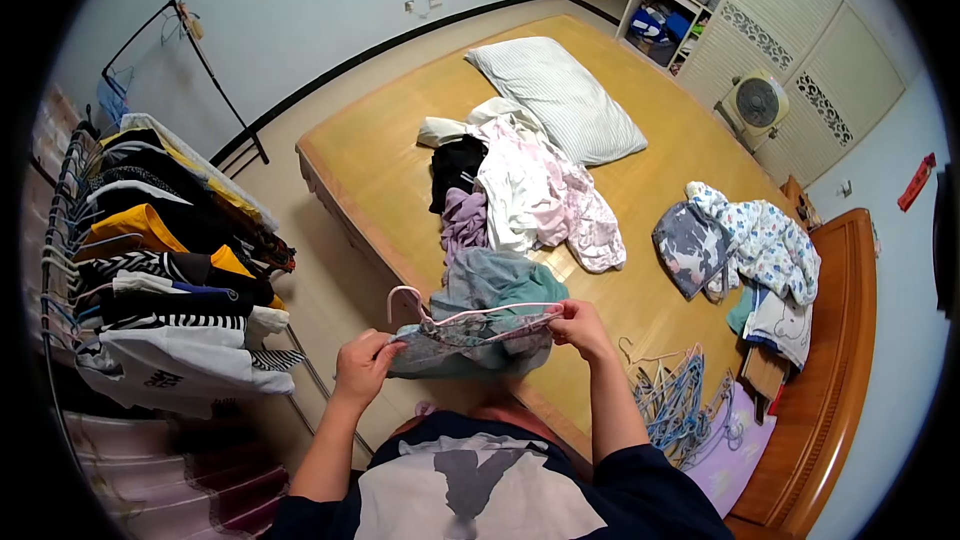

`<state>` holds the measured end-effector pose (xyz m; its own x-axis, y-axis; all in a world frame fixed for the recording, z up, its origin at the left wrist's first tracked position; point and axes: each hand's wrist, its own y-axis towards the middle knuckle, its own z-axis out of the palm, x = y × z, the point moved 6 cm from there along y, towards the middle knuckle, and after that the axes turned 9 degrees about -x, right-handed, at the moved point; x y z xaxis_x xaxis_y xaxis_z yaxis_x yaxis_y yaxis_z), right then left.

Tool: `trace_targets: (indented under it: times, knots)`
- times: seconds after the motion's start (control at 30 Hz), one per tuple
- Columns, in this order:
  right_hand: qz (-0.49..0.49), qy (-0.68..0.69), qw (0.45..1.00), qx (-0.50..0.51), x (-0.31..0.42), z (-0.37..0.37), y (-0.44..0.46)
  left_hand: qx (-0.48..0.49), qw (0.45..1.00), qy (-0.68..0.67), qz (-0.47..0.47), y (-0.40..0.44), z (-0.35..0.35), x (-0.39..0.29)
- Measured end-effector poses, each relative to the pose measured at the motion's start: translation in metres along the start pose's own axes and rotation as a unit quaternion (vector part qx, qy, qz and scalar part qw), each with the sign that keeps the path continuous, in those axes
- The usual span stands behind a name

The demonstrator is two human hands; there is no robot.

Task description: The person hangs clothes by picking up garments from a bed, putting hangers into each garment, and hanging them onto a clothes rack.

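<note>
In front of my body I hold a pink clothes hanger (490,311) and a sheer grey-green garment (470,352). My left hand (364,368) pinches the garment's edge near the hanger's left end. At the other side, my right hand (582,332) is closed on the hanger's right end together with the garment's cloth. The hook points up and to the left. Part of the garment spreads forward over the bed's edge, beside a purple cloth (465,220). How far the garment sits on the hanger's left arm is hidden in the folds.
A clothes rack (50,290) with several hung garments stands left. On the wooden bed (370,175) lie piled white and pink clothes (540,185), a striped pillow (555,95), patterned clothes (775,245) and tangled hangers (675,395). A fan (757,103) stands beyond.
</note>
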<state>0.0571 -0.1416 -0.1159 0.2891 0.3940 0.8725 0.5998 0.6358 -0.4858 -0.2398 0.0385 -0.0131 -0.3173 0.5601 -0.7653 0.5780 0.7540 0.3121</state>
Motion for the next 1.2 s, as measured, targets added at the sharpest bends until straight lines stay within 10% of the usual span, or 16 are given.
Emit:
trace_targets:
  times: [1.2]
  knots:
    - [-0.089, -0.042, 0.995, -0.002, 0.057, -0.035, 0.045, -0.043, 0.997, -0.046, 0.055, 0.019, 0.026, -0.025]
